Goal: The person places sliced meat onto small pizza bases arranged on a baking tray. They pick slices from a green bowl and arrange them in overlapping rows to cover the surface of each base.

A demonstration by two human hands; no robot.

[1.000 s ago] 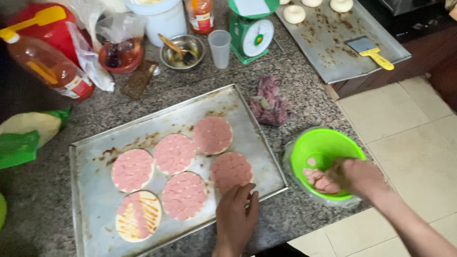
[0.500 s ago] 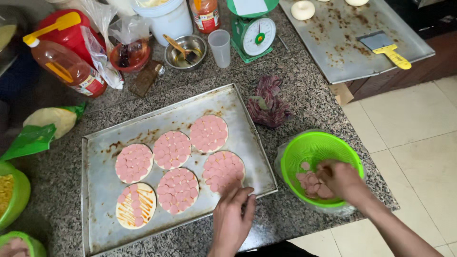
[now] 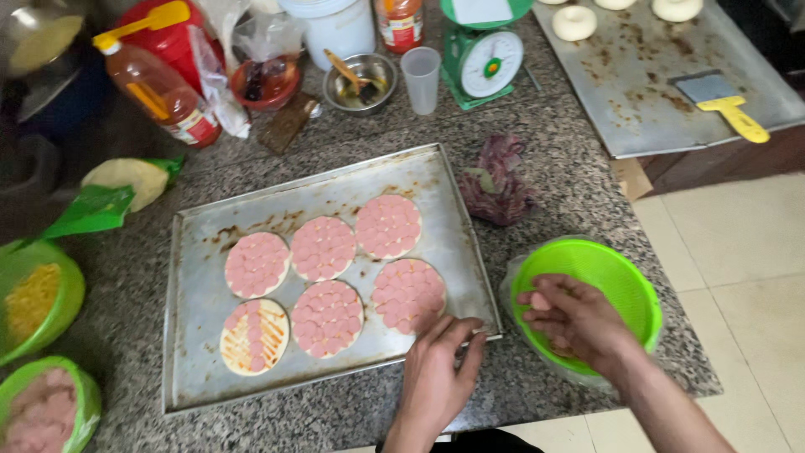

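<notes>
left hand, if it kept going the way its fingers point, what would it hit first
The left hand points up the metal baking tray; it would likely first meet the round pink sausage-topped dough disc just beyond its fingertips.

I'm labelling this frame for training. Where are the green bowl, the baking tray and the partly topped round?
green bowl (image 3: 625, 277), head view, bare inner wall.
baking tray (image 3: 197, 352), head view, bare metal at left.
partly topped round (image 3: 254, 337), head view, its middle.

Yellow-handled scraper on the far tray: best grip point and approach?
Grip the scraper by its yellow handle, coming from above on the near-right side. The handle points toward the tray's near-right corner with bare tray around it; the flat blade lies flush and offers no hold.
</notes>
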